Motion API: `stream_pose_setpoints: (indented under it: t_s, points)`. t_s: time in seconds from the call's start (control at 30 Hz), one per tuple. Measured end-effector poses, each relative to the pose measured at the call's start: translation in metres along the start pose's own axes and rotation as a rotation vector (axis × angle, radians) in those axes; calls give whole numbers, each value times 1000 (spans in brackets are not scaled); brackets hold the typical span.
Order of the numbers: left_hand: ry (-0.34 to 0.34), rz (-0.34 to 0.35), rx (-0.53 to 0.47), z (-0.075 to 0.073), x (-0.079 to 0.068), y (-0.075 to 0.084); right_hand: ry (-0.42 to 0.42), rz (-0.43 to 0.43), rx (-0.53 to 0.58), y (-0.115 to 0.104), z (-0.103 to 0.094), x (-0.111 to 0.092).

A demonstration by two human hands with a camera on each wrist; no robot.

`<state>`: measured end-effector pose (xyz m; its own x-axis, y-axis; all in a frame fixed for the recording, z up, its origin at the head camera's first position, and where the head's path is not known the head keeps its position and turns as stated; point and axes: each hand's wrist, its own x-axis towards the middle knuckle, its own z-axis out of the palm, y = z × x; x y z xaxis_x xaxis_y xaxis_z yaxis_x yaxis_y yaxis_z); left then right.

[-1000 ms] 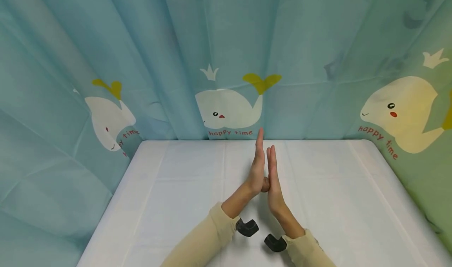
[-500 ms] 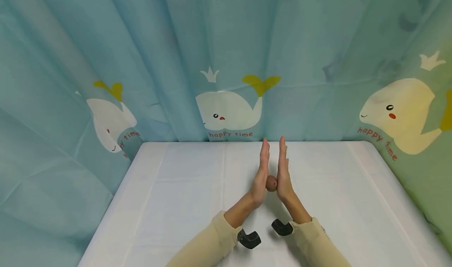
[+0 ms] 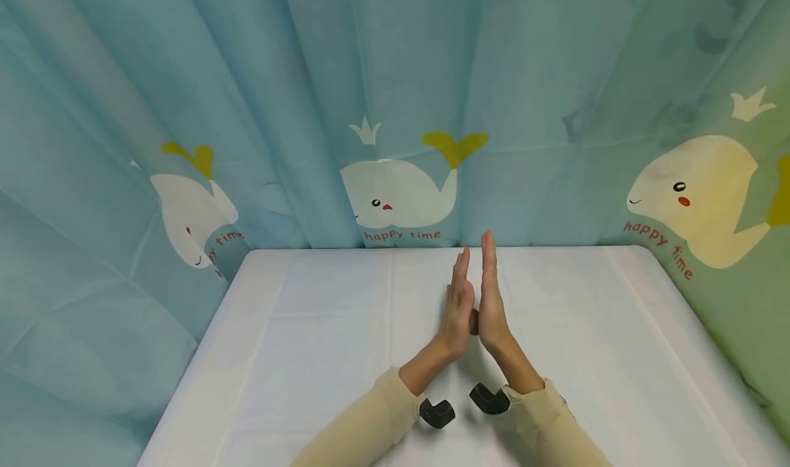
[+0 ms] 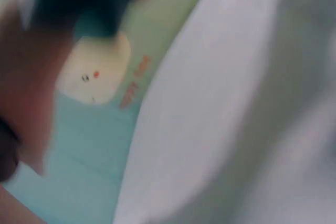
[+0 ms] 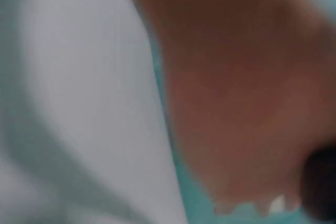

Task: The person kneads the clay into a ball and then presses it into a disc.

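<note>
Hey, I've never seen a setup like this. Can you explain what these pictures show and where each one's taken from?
Sure. There's no machine arm here, just a person's bare left hand and right hand. The clear, wide view comes from a camera on the person's head, looking forward and down. The two blurry views come from cameras on each wrist. The black pieces near the sleeves may belong to those cameras.

Below is a white table, with a curtain behind it, printed with whales. The palms face each other, fingers straight, with a small brown ball held between them over the table. The hands partly hide it.
</note>
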<state>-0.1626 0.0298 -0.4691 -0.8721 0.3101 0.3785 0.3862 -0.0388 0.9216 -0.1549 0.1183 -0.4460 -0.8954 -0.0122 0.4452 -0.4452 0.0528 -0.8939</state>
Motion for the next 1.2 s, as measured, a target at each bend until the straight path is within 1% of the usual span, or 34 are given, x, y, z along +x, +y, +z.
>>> stream_pose_setpoints:
  t_s: [0.07,0.13,0.17,0.23,0.3,0.4,0.47,0.5,0.53,0.6,0.67,0.73,0.8,0.83,0.9,0.97,1.03,1.07,1.1,1.17,1.2]
  points:
    - [-10,-14,-78,2,-3,8,3,17,-15,10,-4,3]
    - [-19,-12,-173,1,-1,18,-4,52,9,19,-5,1]
    - [-15,-7,-200,0,2,23,-10,61,19,23,-5,-2]
    - [-11,14,-231,-4,9,30,-28,77,52,28,0,-11]
    - [4,22,-250,-8,16,32,-45,82,94,26,7,-20]
    - [22,41,-199,-11,22,25,-52,53,98,15,14,-27]
    - [12,36,-169,-10,20,17,-36,44,86,7,14,-23]
    - [-4,30,-151,-8,17,14,-23,41,85,5,12,-19]
    - [-22,14,-140,-6,13,11,-11,38,82,3,8,-15]
    - [-54,-32,-150,-1,5,9,19,32,71,3,1,-5]
    - [-69,-70,-188,3,-3,11,45,34,73,4,-7,4]
    - [-59,-81,-251,6,-7,16,62,34,58,9,-12,9]
    - [-37,-66,-314,6,-6,24,56,32,44,16,-14,9]
    - [-32,-49,-328,5,-3,28,48,17,37,21,-14,6]
    - [-39,-15,-309,2,3,32,33,19,32,27,-9,-3]
    - [-41,16,-233,-1,9,31,16,34,55,29,-3,-14]
    - [-22,32,-139,-5,16,23,4,62,93,24,5,-22]
    - [-7,35,-100,-7,18,18,-1,99,119,20,8,-25]
    - [14,35,-62,-8,20,12,-5,109,135,16,11,-27]
    - [46,28,-3,-10,21,3,-10,132,154,10,12,-25]
    - [49,24,19,-10,20,0,-7,134,159,8,12,-23]
